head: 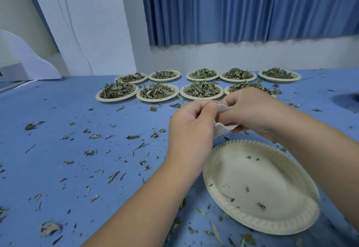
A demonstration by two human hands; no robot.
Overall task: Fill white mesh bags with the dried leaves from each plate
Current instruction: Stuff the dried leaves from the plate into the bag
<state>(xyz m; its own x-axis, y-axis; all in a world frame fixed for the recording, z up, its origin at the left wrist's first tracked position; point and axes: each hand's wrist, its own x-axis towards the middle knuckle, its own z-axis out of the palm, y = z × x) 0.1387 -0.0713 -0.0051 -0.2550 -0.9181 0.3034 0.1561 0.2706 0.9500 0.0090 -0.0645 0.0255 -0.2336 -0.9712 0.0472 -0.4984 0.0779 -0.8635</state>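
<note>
Left hand (191, 122) and right hand (252, 109) are pinching one bag (223, 128); the five-o'clock plate (252, 225) is lying nearly emptied, and nine full plates (157, 100) at twelve o'clock are waiting.

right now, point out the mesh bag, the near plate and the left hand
mesh bag (222, 129): head view, on its lower white fold
near plate (262, 177): head view, on its bare middle
left hand (191, 128): head view, on the back of the hand
</note>
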